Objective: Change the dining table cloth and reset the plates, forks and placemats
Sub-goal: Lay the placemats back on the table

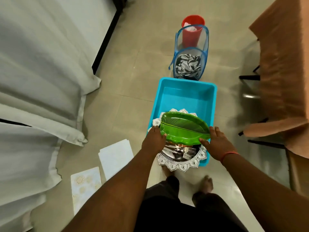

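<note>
1. Your two forearms reach down from the bottom edge; your left hand (154,139) and right hand (215,144) each grip one end of the green leaf-shaped plate (184,129), thumbs curled over its rim.
2. You hold that plate, glossy with a raised midrib, just above the near end of the turquoise tub (187,96) on the floor.
3. Under the plate in the tub lie a silver scalloped placemat (182,164), overhanging the near rim, and a bundle of forks (187,152) on top of it.
4. Beyond the tub stands a blue mesh hamper (189,64) holding crumpled grey cloth (187,66), and behind it a red bucket (192,30).
5. White patterned placemats (115,158) lie on the floor beside the table's grey cloth (41,72).
6. You have no readable writing in view.
</note>
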A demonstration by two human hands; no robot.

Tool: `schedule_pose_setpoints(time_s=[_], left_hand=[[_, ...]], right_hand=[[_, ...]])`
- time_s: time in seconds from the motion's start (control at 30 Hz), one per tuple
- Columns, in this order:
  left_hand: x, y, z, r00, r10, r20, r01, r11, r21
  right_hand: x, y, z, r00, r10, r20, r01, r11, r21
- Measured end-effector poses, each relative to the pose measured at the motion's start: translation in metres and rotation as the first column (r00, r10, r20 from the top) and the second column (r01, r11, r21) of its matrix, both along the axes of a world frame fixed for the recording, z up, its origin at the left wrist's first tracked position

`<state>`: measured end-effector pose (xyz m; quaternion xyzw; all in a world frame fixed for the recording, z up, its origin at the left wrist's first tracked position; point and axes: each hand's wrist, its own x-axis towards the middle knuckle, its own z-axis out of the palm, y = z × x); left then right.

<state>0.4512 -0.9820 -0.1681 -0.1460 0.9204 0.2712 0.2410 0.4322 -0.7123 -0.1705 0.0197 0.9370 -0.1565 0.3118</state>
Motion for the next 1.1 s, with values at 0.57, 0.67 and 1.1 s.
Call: schedule_pose_setpoints(time_s=[0.57, 0.67, 1.1], left_hand=[[-0.014, 0.015, -0.024, 0.956, 0.257, 0.14, -0.286, 0.923, 0.257], [-0.015, 0.018, -0.027, 0.941, 0.301, 0.153, -0.334, 0.899, 0.284], [-0.007, 0.016, -0.013, 0.924, 0.369, 0.106, -0.383, 0.879, 0.284]], right_hand=[[-0.03, -0.006, -0.03, 0.982, -0.082, 0.168, 0.102, 0.988, -0.114], [-0.033, -0.005, -0.03, 0.98, -0.095, 0.172, 0.117, 0.986, -0.117], [-0.034, -0.004, -0.034, 1.0, -0.009, -0.016, 0.009, 0.999, -0.052]])
